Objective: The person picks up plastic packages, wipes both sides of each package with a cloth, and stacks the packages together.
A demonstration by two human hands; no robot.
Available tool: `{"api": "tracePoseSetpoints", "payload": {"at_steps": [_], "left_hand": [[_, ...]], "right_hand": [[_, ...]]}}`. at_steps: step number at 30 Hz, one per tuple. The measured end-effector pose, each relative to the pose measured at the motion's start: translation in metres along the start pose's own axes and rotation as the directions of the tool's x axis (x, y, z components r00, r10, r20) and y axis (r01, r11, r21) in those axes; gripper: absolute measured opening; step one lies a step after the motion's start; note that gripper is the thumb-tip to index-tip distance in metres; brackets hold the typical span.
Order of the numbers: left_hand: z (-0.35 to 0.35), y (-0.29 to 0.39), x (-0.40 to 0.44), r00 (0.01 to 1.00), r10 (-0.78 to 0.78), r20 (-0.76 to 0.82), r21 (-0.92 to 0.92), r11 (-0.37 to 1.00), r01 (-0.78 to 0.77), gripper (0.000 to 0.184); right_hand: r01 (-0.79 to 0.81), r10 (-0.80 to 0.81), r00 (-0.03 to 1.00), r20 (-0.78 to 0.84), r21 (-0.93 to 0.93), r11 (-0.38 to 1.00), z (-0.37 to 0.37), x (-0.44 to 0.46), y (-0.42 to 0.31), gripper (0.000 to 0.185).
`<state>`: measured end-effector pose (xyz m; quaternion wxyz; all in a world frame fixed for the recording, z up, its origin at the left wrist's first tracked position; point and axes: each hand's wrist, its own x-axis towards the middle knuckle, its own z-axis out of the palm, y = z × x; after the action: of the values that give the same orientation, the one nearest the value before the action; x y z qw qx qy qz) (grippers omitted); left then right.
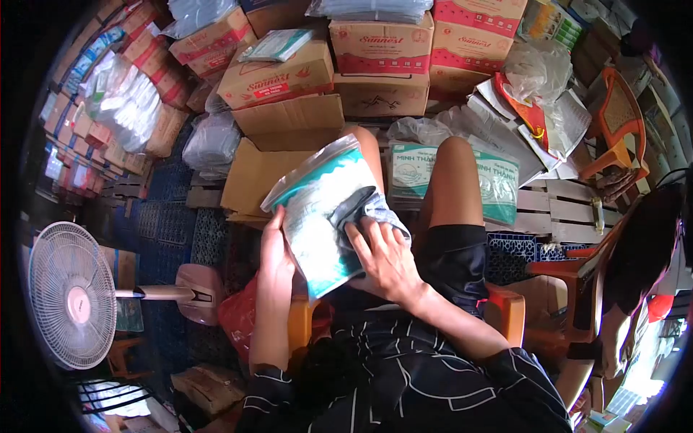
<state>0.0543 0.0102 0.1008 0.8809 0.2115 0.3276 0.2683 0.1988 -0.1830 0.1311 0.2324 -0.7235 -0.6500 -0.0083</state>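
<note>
A clear plastic zip bag (314, 224) with teal print and a whitish glare lies tilted over my lap. My left hand (276, 245) grips its left edge, thumb on the front. In my right hand (386, 260) is a bunched dark grey cloth (352, 208), pressed against the bag's printed face with bent fingers. Just beyond the bag, an opened cardboard box (260, 173) stands with its flaps spread. Between and beside my knees lie teal-and-white printed packs (498, 184), similar in colour to the bag.
Stacked cartons (379, 47) rise ahead, some topped with plastic packs. A standing fan (76, 296) is at the left. An orange chair (621, 119) stands at the far right, and another person's arm (615, 339) shows nearer. Slatted pallets (570, 209) cover the floor at right.
</note>
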Motion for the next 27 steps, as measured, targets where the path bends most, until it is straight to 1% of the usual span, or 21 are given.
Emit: {"api": "tracePoseSetpoints", "payload": {"at_steps": [1, 4, 5, 8, 11, 12, 13, 14, 16, 18, 19, 20, 21, 22, 23, 24, 25, 26, 27], "left_hand": [[0.001, 0.002, 0.002, 1.0, 0.009, -0.003, 0.012, 1.0, -0.009, 0.044], [0.015, 0.001, 0.001, 0.995, 0.099, -0.023, 0.072, 0.993, -0.097, 0.041], [0.012, 0.001, 0.003, 0.997, 0.077, -0.023, 0.042, 0.996, -0.076, 0.04], [0.007, -0.002, 0.005, 0.995, 0.091, -0.032, 0.022, 0.996, -0.09, 0.042], [0.008, -0.007, 0.001, 0.994, 0.108, -0.032, -0.013, 0.994, -0.109, 0.048], [0.019, -0.011, -0.008, 0.983, 0.174, -0.058, 0.075, 0.983, -0.169, 0.055], [0.023, -0.015, -0.013, 0.98, 0.195, -0.042, 0.074, 0.979, -0.192, 0.057], [0.028, -0.018, -0.016, 0.976, 0.215, -0.024, 0.073, 0.974, -0.213, 0.059], [0.035, -0.018, -0.02, 0.976, 0.216, -0.009, 0.08, 0.973, -0.214, 0.064], [0.032, -0.016, -0.016, 0.957, 0.277, 0.09, 0.173, 0.942, -0.289, 0.064], [0.036, -0.014, -0.02, 0.959, 0.275, 0.068, 0.243, 0.928, -0.283, 0.065], [0.029, -0.014, -0.018, 0.969, 0.232, 0.085, 0.295, 0.923, -0.247, 0.063], [0.022, -0.019, -0.013, 0.969, 0.244, 0.032, 0.39, 0.89, -0.236, 0.06], [0.018, -0.025, -0.009, 0.966, 0.259, -0.02, 0.481, 0.849, -0.218, 0.058], [0.016, -0.038, -0.005, 0.899, 0.416, -0.135, 0.547, 0.788, -0.282, 0.046], [0.016, -0.042, -0.006, 0.903, 0.412, -0.122, 0.579, 0.768, -0.273, 0.048], [0.016, -0.047, -0.008, 0.89, 0.434, -0.142, 0.58, 0.764, -0.281, 0.053], [0.016, -0.053, -0.009, 0.876, 0.455, -0.16, 0.582, 0.76, -0.289, 0.059], [0.017, -0.055, -0.01, 0.861, 0.475, -0.18, 0.583, 0.757, -0.296, 0.066]], "right_hand": [[-0.028, 0.029, 0.999, -0.038, 0.039, 0.999, 0.009, 0.0, -0.001, 0.098], [-0.062, 0.062, 0.998, 0.013, 0.049, 0.997, 0.016, -0.007, -0.004, 0.098], [-0.053, 0.054, 0.998, -0.012, 0.046, 0.998, 0.016, -0.01, -0.005, 0.099], [-0.018, 0.019, 0.998, -0.052, 0.032, 0.999, 0.019, -0.016, -0.01, 0.1], [-0.056, 0.056, 0.998, -0.019, 0.009, 0.998, 0.023, -0.016, -0.017, 0.1], [-0.07, 0.07, 0.998, -0.006, 0.006, 0.998, 0.024, -0.014, -0.019, 0.1], [-0.048, 0.049, 0.999, -0.02, 0.019, 0.999, 0.027, -0.014, -0.018, 0.098], [0.006, 0.0, 0.993, -0.115, 0.054, 0.999, 0.027, -0.014, -0.016, 0.091], [0.066, -0.035, 0.981, -0.19, 0.155, 0.986, 0.027, -0.015, -0.009, 0.084], [0.031, 0.016, 0.985, -0.172, 0.272, 0.962, 0.021, -0.015, -0.005, 0.071], [0.001, 0.056, 0.986, -0.16, 0.337, 0.941, 0.02, -0.015, -0.002, 0.068], [-0.027, 0.094, 0.984, -0.15, 0.398, 0.917, 0.019, -0.015, 0.003, 0.065], [0.075, 0.057, 0.961, -0.269, 0.454, 0.888, 0.022, -0.013, 0.011, 0.058], [0.003, 0.133, 0.969, -0.208, 0.55, 0.835, 0.012, -0.013, 0.012, 0.044], [-0.05, 0.238, 0.954, -0.18, 0.692, 0.72, 0.014, -0.015, 0.019, 0.037], [-0.095, 0.337, 0.933, -0.13, 0.811, 0.577, 0.016, -0.017, 0.023, 0.031], [-0.175, 0.492, 0.87, -0.042, 0.906, 0.386, 0.016, -0.02, 0.021, 0.023], [-0.138, 0.569, 0.822, 0.013, 0.975, 0.176, 0.02, -0.022, 0.024, 0.02], [-0.084, 0.588, 0.809, 0.008, 0.991, 0.101, 0.016, -0.022, 0.026, 0.019]]}}
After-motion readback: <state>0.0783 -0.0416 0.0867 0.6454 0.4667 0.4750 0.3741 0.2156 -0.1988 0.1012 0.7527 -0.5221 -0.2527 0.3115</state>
